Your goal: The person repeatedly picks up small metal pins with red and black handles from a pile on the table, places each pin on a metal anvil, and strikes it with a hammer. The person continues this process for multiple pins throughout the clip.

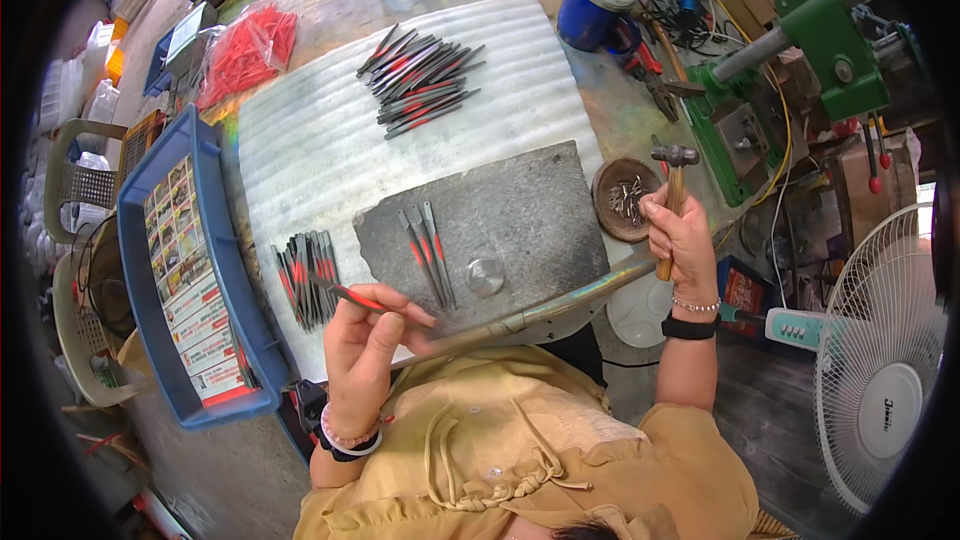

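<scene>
My left hand (362, 355) pinches a slim black-and-red tool (352, 296) near the front edge of the table. In my right hand (684, 248) is a wooden-handled hammer (676, 155), held upright with its head at the top. Beside that hand stands a round brown bowl (605, 218) of small metal pieces. A few similar black-and-red tools (436, 242) lie on a dark stone slab (540, 205), next to a small clear disc (486, 277). One bundle of these tools (305, 275) is left of the slab; a larger pile (420, 82) lies beyond it.
White foam sheeting (310, 160) lies under the slab. A blue tray (268, 380) with printed cards is at the left, and a bag of red parts (250, 52) at the far left. A blue mug (590, 15), pliers (655, 90), green press (735, 130) and white fan (880, 390) are on the right.
</scene>
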`<state>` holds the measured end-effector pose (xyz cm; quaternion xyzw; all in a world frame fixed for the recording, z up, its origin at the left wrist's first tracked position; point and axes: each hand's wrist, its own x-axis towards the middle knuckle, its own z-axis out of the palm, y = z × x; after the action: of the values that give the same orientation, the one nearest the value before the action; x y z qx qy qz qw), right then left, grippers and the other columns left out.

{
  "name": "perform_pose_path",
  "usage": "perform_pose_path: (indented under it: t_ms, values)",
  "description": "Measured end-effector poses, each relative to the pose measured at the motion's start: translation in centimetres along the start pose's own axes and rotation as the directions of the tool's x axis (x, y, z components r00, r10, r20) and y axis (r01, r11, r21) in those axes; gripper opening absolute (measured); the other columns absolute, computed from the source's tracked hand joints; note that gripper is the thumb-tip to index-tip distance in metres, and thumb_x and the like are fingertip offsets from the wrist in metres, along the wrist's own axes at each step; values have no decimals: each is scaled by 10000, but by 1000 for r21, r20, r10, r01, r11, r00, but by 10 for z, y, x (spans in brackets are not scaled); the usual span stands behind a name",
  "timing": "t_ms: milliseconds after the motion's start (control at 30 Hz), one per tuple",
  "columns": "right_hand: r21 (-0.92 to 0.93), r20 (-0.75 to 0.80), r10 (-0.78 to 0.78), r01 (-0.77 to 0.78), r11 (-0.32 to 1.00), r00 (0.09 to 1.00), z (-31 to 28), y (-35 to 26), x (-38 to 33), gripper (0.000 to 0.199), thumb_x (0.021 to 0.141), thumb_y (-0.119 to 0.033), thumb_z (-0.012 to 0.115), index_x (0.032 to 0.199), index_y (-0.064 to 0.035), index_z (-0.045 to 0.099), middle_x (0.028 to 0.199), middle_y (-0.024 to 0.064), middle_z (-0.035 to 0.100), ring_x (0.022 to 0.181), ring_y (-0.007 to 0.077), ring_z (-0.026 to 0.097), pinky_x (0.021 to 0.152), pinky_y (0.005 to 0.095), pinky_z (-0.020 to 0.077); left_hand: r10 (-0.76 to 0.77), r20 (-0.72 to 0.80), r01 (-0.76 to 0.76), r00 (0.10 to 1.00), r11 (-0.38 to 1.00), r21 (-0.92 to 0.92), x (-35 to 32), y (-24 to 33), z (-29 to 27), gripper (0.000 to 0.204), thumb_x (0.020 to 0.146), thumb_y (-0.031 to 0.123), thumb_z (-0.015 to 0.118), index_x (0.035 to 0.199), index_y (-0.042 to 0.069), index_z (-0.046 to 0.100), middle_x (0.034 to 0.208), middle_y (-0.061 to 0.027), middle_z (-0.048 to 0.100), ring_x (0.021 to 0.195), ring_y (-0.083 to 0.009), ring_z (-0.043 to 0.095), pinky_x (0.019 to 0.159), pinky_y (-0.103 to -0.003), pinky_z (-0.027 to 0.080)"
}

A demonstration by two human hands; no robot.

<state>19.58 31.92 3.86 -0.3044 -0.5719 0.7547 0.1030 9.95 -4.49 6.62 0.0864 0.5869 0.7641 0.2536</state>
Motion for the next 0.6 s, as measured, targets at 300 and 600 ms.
perform_pose_path:
  t_ms: [300,600]
  values:
    - [89,156,2,-16,996,988,77,-16,-49,93,919,-73,574,912,-62,482,924,70,541,472,25,359,406,187,284,-79,94,90,992,988,-123,1,2,3,226,995,123,523,1181,6,468,987,-192,674,691,-178,667,660,-269,540]
    - [-16,489,23,-17,1000,872,134,-18,-70,106,860,-19,651,845,-25,546,849,27,582,582,28,467,510,190,364,-146,93,167,985,944,-283,-1,5,8,313,944,101,616,1215,27,477,929,-188,661,632,-188,654,588,-252,536]
